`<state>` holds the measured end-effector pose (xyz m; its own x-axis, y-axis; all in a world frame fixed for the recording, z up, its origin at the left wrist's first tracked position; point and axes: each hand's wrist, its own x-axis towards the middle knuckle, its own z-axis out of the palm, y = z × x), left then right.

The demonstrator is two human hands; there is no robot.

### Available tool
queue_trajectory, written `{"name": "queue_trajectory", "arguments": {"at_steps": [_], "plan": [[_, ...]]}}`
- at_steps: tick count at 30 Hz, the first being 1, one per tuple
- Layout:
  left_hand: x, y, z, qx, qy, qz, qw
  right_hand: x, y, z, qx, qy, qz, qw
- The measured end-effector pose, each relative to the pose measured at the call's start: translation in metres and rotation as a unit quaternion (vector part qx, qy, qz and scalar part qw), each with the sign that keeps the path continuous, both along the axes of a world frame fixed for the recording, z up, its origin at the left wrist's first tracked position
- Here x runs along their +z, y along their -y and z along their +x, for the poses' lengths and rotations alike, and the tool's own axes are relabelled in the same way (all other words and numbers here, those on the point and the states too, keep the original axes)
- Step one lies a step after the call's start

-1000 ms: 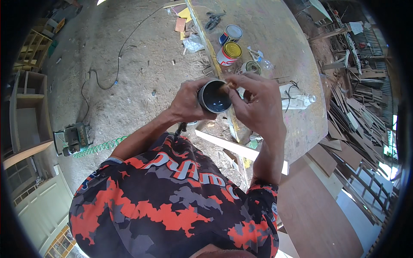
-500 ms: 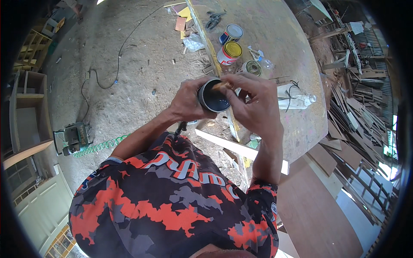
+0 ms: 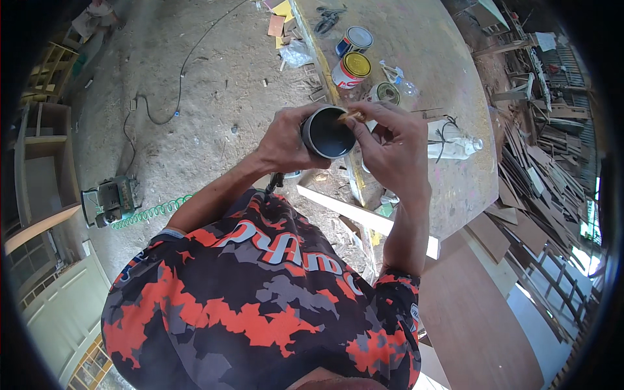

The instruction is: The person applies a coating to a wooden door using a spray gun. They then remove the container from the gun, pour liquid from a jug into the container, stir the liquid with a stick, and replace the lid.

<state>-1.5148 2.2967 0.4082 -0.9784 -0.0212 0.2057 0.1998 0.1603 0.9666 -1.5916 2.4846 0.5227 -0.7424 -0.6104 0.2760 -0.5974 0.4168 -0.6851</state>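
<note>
My left hand (image 3: 285, 142) is closed round a small metal container (image 3: 327, 132) of dark liquid, held upright above the table's near edge. Between the pinched fingers of my right hand (image 3: 390, 149) is a short wooden stick (image 3: 351, 116), its tip over the liquid near the rim. Just beyond stand a blue-and-white can (image 3: 354, 40), a red-and-white can with a yellow lid (image 3: 351, 70) and an open can (image 3: 387, 92). A clear bottle (image 3: 455, 140) lies beside my right hand. A black object, partly hidden, shows below the container (image 3: 275, 183).
The worktable (image 3: 448, 65) carries dark scissors (image 3: 327, 19). A compressor (image 3: 107, 201) with green coiled hose and a cord (image 3: 158, 119) lie on the floor at left, near wooden cabinets (image 3: 42, 156). Stacked boards (image 3: 530, 169) fill the right. Another person (image 3: 94, 19) is at upper left.
The container and both my hands have risen slightly in the picture. The stick has shifted within the container toward its rim. The other person at upper left now shows more.
</note>
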Motion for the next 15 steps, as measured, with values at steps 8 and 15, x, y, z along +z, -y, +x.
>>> {"name": "queue_trajectory", "arguments": {"at_steps": [8, 15], "plan": [[-0.001, 0.000, -0.001, -0.002, 0.010, -0.002, 1.000, -0.013, -0.011, 0.000, -0.026, 0.134, -0.106, 0.985], [-0.002, -0.001, -0.003, -0.017, 0.027, 0.011, 0.999, -0.012, -0.017, 0.000, 0.008, 0.066, -0.023, 0.998]]}}
